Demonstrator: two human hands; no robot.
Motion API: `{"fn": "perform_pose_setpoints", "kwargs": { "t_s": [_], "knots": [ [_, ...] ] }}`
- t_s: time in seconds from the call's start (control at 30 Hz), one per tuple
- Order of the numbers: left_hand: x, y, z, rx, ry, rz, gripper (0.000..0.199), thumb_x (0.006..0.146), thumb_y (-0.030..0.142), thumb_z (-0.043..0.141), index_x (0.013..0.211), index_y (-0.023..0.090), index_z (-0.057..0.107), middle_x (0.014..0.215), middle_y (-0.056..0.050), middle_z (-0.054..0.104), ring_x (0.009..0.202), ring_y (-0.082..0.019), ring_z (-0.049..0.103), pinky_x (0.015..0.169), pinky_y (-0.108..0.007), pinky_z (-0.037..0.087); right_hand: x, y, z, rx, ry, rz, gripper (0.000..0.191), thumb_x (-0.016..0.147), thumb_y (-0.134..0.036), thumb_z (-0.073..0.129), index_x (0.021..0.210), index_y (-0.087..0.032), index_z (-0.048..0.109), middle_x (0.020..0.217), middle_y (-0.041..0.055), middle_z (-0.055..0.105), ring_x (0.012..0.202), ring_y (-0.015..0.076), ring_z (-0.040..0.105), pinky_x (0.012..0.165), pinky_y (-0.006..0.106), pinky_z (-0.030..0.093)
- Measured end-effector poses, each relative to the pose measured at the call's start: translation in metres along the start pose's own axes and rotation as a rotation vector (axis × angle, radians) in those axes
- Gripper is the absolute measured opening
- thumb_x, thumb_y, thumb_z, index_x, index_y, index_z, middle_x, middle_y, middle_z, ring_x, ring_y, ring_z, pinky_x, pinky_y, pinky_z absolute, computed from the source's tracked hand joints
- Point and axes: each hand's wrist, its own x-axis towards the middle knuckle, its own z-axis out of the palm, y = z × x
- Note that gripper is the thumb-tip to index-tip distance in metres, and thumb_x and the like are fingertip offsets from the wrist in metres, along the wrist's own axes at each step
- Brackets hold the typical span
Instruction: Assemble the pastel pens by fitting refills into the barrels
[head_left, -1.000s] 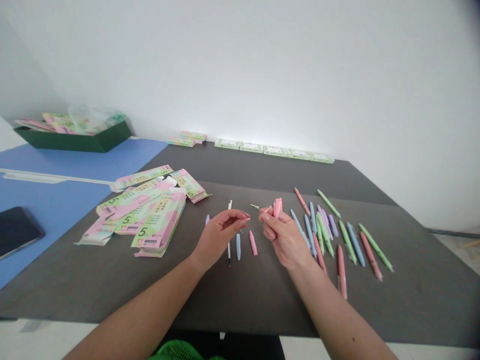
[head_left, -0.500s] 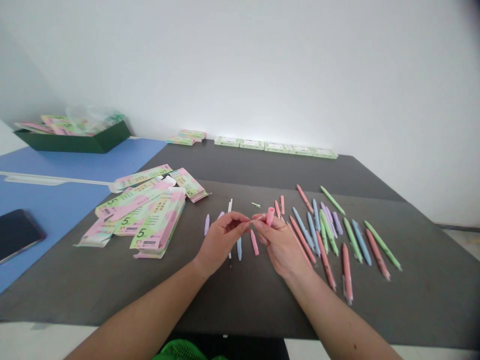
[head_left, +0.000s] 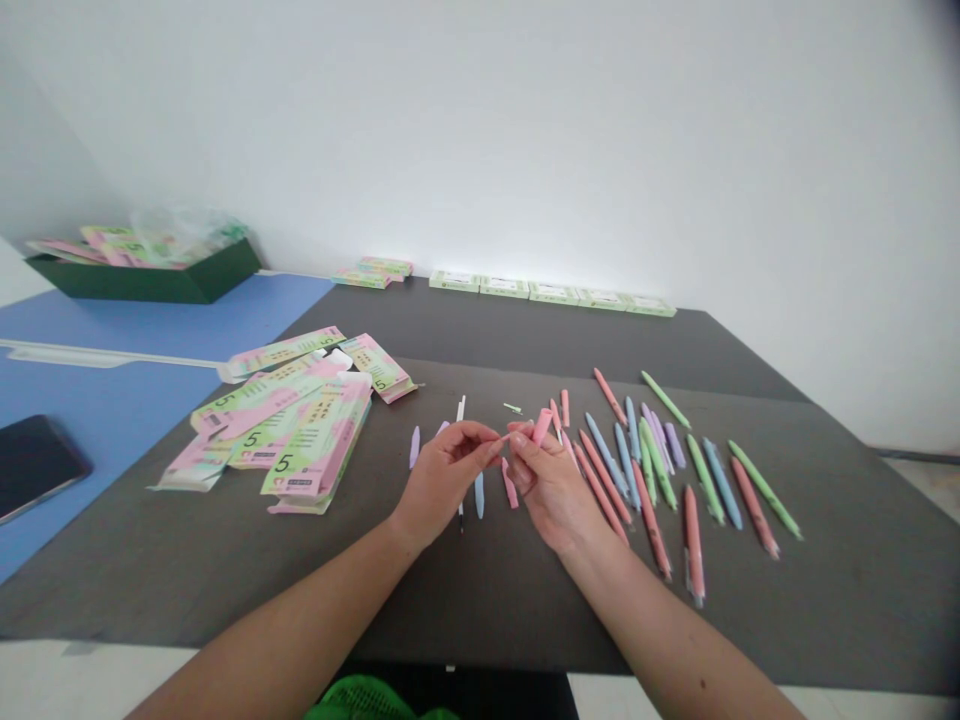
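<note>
My right hand (head_left: 551, 490) is shut on a pink pen barrel (head_left: 541, 427), which sticks up above its fingertips. My left hand (head_left: 444, 475) pinches a thin pale pen refill (head_left: 505, 438) at its fingertips, and the refill's far end reaches toward the barrel. Just below the hands lie a pale blue pen part (head_left: 479, 495), a pink pen part (head_left: 510, 484) and a white refill (head_left: 460, 445), partly hidden by my left hand. A lilac pen part (head_left: 414, 447) lies left of my left hand. Several pastel pens (head_left: 660, 470) fan out to the right of my right hand.
Several opened pink-and-green printed boxes (head_left: 304, 430) lie on the dark table (head_left: 525, 340) to the left. Flat boxes (head_left: 551, 292) line the wall. A green tray (head_left: 142, 280), a phone (head_left: 37, 468) and a blue mat (head_left: 150, 320) are far left. A green basket (head_left: 367, 698) sits below the table edge.
My hands have come slightly closer together. The pink barrel now leans left toward the refill, and my right hand has shifted a little down and left.
</note>
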Motion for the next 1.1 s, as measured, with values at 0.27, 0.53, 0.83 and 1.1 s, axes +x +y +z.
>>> {"fn": "perform_pose_setpoints", "kwargs": {
  "t_s": [0.27, 0.53, 0.83, 1.1],
  "knots": [
    [-0.002, 0.005, 0.003, 0.008, -0.008, 0.007, 0.014, 0.073, 0.027, 0.069, 0.078, 0.015, 0.064, 0.073, 0.001, 0.064, 0.067, -0.010, 0.059, 0.069, -0.024, 0.050, 0.001, 0.003, 0.000, 0.267, -0.021, 0.171, 0.018, 0.068, -0.025, 0.077, 0.080, -0.019, 0.065, 0.055, -0.0086, 0.046, 0.044, 0.0031, 0.033, 0.041, 0.016, 0.030],
    [-0.002, 0.004, 0.001, 0.072, 0.002, 0.042, 0.015, 0.075, 0.028, 0.068, 0.081, 0.015, 0.065, 0.076, 0.000, 0.065, 0.068, -0.011, 0.060, 0.068, -0.025, 0.049, 0.002, 0.002, -0.001, 0.394, -0.040, 0.263, 0.013, 0.073, -0.024, 0.074, 0.079, -0.019, 0.063, 0.061, -0.0082, 0.054, 0.042, 0.0018, 0.034, 0.040, 0.014, 0.033],
    [-0.001, 0.002, 0.000, 0.135, -0.004, 0.063, 0.016, 0.076, 0.030, 0.066, 0.083, 0.016, 0.065, 0.078, -0.001, 0.066, 0.070, -0.012, 0.060, 0.069, -0.026, 0.050, 0.001, 0.007, -0.001, 0.272, -0.024, 0.169, 0.016, 0.069, -0.023, 0.077, 0.080, -0.018, 0.066, 0.058, -0.0072, 0.052, 0.043, 0.0018, 0.035, 0.041, 0.014, 0.032],
    [0.000, 0.005, 0.000, 0.204, -0.007, 0.082, 0.014, 0.077, 0.030, 0.065, 0.082, 0.017, 0.065, 0.076, 0.000, 0.066, 0.068, -0.012, 0.061, 0.067, -0.025, 0.051, 0.002, 0.012, -0.002, 0.191, 0.008, 0.090, 0.016, 0.069, -0.026, 0.076, 0.081, -0.019, 0.067, 0.049, -0.0083, 0.043, 0.043, 0.0036, 0.032, 0.040, 0.015, 0.028]
  ]
}}
